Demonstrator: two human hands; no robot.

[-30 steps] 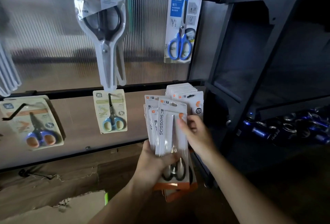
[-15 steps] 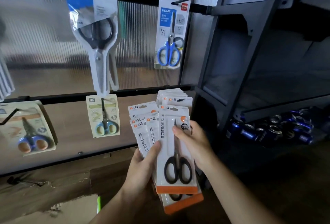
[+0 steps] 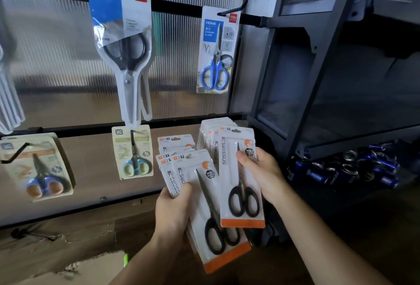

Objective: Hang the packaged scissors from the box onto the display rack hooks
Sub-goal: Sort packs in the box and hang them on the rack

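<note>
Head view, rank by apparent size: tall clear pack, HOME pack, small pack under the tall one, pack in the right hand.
1. Tall clear pack.
2-3. Held pack (right hand) and HOME pack look alike; the held one is nearer the camera, so unranked.
4. Small pack.

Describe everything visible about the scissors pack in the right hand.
The pack is a white card with an orange bottom strip, SCISSORS printed up its left edge, a hang hole on top, an orange dot and black sticker upper right. Black-handled scissors sit under a blister, blades up. It stands nearly upright. The right hand pinches its right edge, thumb on the front. Its lower left overlaps the stack in the left hand.
</note>
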